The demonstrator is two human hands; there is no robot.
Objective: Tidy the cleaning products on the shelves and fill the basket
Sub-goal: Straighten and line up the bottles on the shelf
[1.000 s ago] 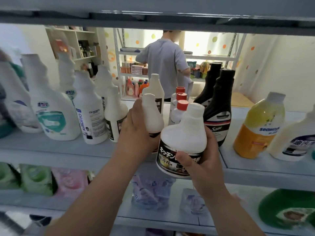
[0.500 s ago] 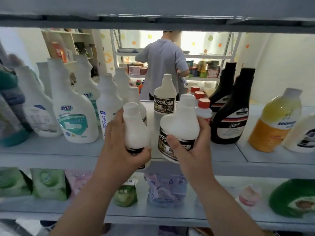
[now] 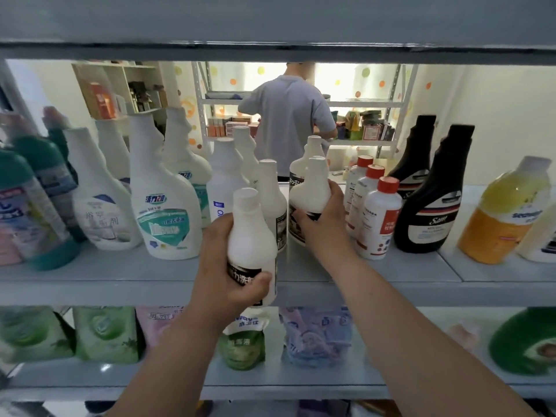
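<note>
Middle shelf (image 3: 120, 284): 3 white plastic bottles with red caps (image 3: 379, 218), 2 tall black plastic bottles (image 3: 430, 212), 1 yellow-orange plastic bottle (image 3: 505, 215), 4 white dark-labelled bottles with flat white caps (image 3: 251, 236). Lower shelf (image 3: 301, 383): 2 matching pale green soft pouches (image 3: 105, 332).

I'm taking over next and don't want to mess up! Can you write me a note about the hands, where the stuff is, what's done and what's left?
The left hand grips a white bottle, held in front of the shelf edge.
The right hand grips a second white bottle over mid-shelf, beside the red-capped bottles; whether it is set down is hidden.
Done: spray bottles on the left and black bottles on the right stand upright in rows.
Left: place both held bottles; fill the basket, which is out of view.
</note>
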